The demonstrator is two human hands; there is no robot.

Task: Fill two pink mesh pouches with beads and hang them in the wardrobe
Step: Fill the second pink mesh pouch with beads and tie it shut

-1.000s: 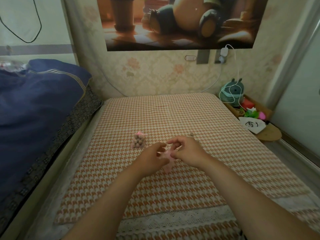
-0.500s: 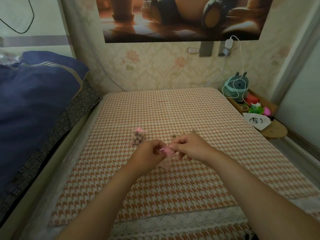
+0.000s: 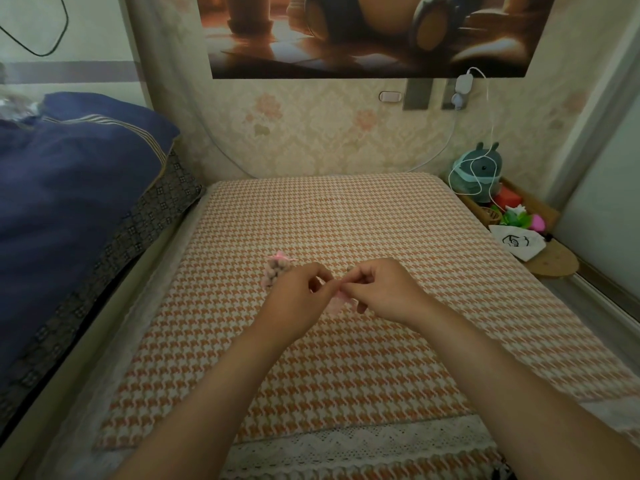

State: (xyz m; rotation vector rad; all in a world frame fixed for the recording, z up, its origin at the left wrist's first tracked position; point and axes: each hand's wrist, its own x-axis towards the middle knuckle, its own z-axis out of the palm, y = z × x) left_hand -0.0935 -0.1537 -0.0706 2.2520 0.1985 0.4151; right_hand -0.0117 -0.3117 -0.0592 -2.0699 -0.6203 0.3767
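Observation:
A pink mesh pouch (image 3: 336, 302) hangs between my hands over the orange houndstooth mat (image 3: 346, 358). My left hand (image 3: 298, 299) and my right hand (image 3: 377, 289) both pinch its top, fingertips nearly touching; most of the pouch is hidden behind them. A second pink mesh pouch (image 3: 275, 271), filled with brown beads and tied with a pink bow, lies on the mat just left of my left hand. A small brown bead (image 3: 349, 268) peeks out above my right hand.
A dark blue quilt (image 3: 69, 202) is piled on the left. A wooden shelf (image 3: 540, 251) at the right holds a green plush toy (image 3: 479, 171), small toys and a white pouch. White charger cables hang from the wall sockets.
My hands drew closer together and lifted the pouch top, fingertips now almost meeting. The camera view tilted slightly down; the filled pouch stayed put.

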